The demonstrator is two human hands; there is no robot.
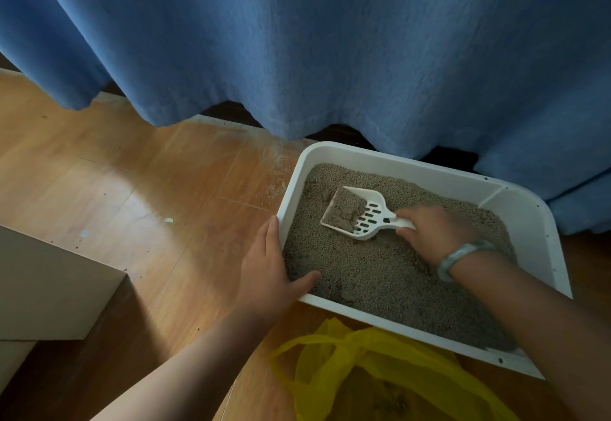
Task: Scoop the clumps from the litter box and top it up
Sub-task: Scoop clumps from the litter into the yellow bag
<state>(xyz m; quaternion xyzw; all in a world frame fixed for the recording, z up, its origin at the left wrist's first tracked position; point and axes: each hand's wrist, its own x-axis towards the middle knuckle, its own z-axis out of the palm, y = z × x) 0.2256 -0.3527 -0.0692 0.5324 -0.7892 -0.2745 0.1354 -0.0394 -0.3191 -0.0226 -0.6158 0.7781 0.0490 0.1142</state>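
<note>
Grips the white scoop (pixel 367 219) by its handle in the curled right hand (pixel 436 232), clumps (pixel 344 210) heaped in the blade just left of that hand, over the litter box (pixel 396 159). Presses the left hand (pixel 264 268), fingers straight, against the box's outer wall, thumb hooked inside.

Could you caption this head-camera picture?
Right hand holds a clump-laden scoop in the litter box; left hand steadies its corner.

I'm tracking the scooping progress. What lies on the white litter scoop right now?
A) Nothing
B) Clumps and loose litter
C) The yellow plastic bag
B: the litter scoop, gripped by the right hand, carries grey clumps and loose litter on its front end.
</note>
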